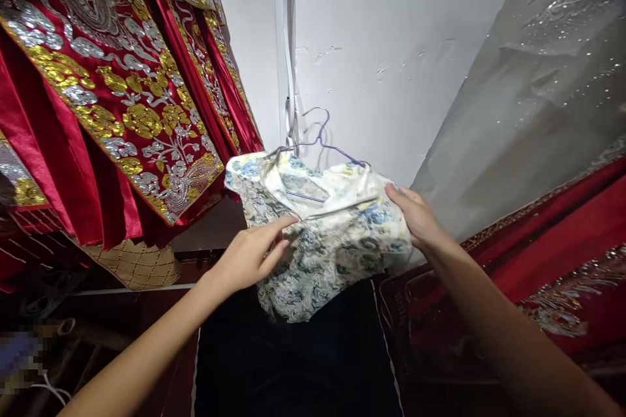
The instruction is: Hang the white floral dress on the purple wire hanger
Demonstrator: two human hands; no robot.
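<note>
A cream garment [327,234] with a blue and green floral pattern hangs bunched on a thin purple wire hanger [320,140] in front of a white wall. My left hand [252,251] touches the garment's front near the collar, fingers extended together and pinching the fabric. My right hand [413,215] grips the garment's right shoulder, fingers curled around the cloth. Below the garment hangs a dark cloth [293,352].
Red robes [112,91] with gold and silver embroidery hang at the left. A grey sequined fabric [538,78] hangs at the right above more red embroidered cloth [562,260]. A white strap [288,45] runs down the wall behind the hanger.
</note>
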